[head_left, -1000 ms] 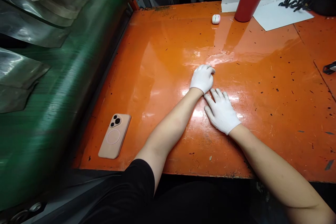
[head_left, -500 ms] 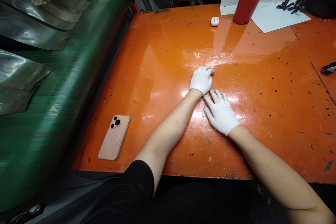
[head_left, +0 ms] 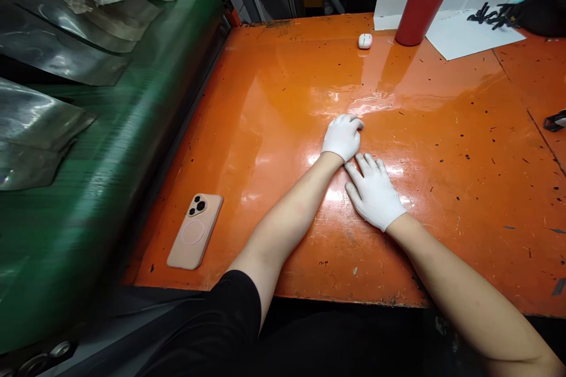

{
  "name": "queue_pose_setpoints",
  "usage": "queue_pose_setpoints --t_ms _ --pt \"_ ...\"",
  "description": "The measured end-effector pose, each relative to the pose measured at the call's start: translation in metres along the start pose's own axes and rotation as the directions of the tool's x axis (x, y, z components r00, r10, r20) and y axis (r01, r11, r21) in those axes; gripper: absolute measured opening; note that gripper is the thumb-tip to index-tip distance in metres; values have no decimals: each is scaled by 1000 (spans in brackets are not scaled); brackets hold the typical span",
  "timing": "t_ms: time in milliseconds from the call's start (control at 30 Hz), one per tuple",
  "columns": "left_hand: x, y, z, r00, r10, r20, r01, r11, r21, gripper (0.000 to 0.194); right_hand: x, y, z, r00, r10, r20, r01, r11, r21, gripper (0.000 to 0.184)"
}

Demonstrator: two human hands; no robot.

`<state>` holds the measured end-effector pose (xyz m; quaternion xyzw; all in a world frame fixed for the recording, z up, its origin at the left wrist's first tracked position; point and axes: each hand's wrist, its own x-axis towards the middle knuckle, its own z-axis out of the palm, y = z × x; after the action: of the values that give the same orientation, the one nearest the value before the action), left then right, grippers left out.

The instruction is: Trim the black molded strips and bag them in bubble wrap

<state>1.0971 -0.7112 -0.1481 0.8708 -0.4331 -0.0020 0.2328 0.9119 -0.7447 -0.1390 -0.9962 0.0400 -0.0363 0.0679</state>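
Lying beneath left hand [head_left: 342,138], grip unclear, and right hand [head_left: 375,194], fingers apart: orange table [head_left: 283,88].

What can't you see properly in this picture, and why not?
All in the head view:
Palms of the left hand and right hand: hidden behind the backs of the white gloves.
Top of the red cylinder: cut off by the top edge.
Screen of the phone: facing down, hidden by its case.
Rest of the black object: cut off by the right edge.
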Motion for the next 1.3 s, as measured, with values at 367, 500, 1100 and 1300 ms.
queue_pose_setpoints --t_ms 367,500,1100,1300 --pt "0 0 0 1000 -4 3 4 1000 -10 38 0 0 -2 1000 0 2 0 1000 9 57" --pt "-1 1 0 1000 -8 3 8 1000 -7 37 0 -1 -1 1000 7 5 -7 1000 16 56" --pt "-1 1 -1 1000 -11 4 11 1000 -5 37 0 0 -1 1000 -6 -9 5 1000 -12 56" --pt "0 0 1 1000 -3 -6 3 1000 -6 38 0 -1 -2 1000 1 -5 -1 1000 -2 57"
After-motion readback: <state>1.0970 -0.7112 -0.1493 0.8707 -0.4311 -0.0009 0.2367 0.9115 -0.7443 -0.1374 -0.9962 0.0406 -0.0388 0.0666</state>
